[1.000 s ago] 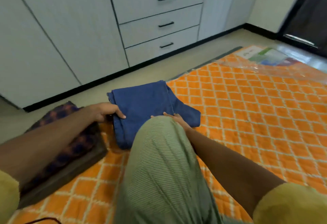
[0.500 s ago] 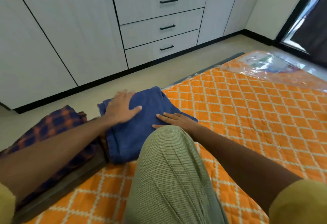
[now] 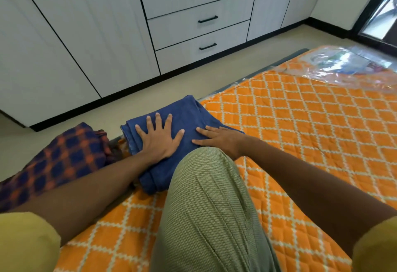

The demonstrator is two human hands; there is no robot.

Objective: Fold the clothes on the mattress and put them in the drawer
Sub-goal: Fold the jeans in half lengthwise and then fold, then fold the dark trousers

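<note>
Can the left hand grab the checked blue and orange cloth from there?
Probably yes. The left hand lies flat on the folded blue cloth, and the checked blue and orange cloth sits just beside it, nothing between.

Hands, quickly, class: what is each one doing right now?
Left hand: open, pressing flat on the folded blue cloth garment.
Right hand: open, flat on the same garment.

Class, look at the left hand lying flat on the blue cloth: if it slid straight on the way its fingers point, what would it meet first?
The left hand would first run off the far edge of the blue cloth onto bare floor; the cabinet stands beyond, though depth is unclear.
</note>
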